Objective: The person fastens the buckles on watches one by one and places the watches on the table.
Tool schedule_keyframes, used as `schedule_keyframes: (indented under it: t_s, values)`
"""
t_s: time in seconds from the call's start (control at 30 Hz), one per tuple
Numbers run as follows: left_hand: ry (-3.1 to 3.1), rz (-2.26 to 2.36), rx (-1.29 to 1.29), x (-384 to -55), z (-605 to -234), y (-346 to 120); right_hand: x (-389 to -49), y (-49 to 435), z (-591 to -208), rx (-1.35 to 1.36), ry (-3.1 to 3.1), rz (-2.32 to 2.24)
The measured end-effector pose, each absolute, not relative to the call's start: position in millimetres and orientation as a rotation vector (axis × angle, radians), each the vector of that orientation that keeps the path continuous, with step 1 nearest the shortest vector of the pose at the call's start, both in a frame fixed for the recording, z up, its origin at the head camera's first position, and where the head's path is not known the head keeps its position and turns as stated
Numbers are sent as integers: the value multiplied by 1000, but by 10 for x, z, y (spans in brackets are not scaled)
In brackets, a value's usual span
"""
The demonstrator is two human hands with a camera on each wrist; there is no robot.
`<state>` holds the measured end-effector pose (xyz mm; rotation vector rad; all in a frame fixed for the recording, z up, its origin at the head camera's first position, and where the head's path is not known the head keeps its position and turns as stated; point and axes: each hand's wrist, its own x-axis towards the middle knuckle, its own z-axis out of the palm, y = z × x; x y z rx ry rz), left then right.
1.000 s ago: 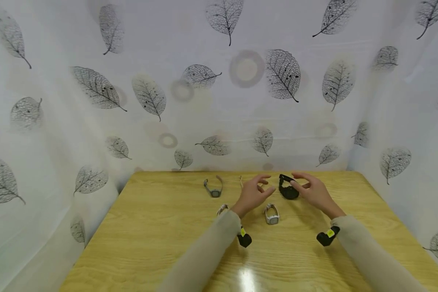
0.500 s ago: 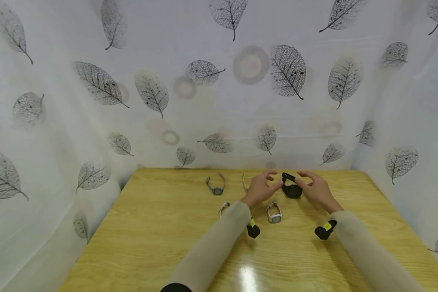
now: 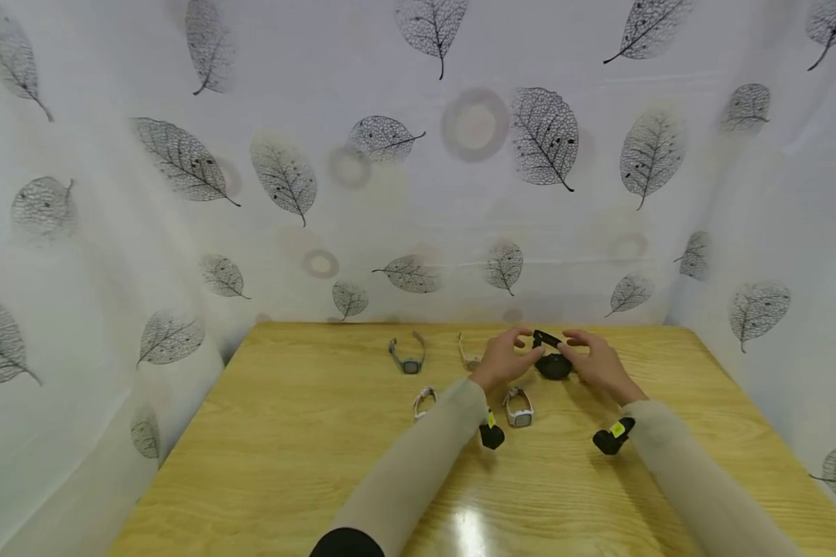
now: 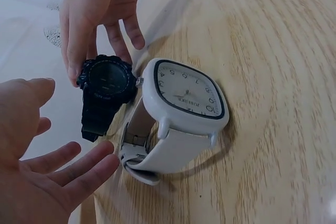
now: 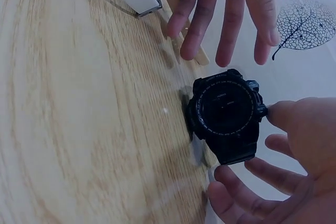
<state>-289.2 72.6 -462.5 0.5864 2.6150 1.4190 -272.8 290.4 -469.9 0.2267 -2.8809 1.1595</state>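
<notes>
A black digital wristwatch (image 3: 553, 367) stands on the table towards the back right, its dial facing me and its strap looped behind. On its right is my right hand (image 3: 599, 367), the thumb at the watch's side button in the right wrist view and the fingers spread loosely by the strap (image 5: 236, 153). My left hand (image 3: 505, 360) is on the other side, fingers parted and apart from the watch in the right wrist view. Close in front stands a white square-faced watch (image 4: 191, 95) with a buckled white strap.
More watches stand on the wooden table (image 3: 286, 433): a grey one (image 3: 411, 367) at the back left, a pale one (image 3: 471, 363) partly behind my left hand, and a white one (image 3: 425, 398) beside my left sleeve. A leaf-print curtain (image 3: 418, 193) rises behind the table.
My left hand has moved right, closer to the black watch. The black watch has turned slightly to face me. My right hand has stayed beside it, shifting a little left.
</notes>
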Motion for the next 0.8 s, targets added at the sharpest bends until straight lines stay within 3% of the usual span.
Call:
schedule_keyframes:
  t_s: [0.3,0.8]
  values:
    - [2605,1342,561,-2948,-4656,777,-2730,2904,-4691,174,-2898,1375]
    - [2632,1272,525,-2994,-4686,854,-2708,2886,-4723,175,-2892,1367]
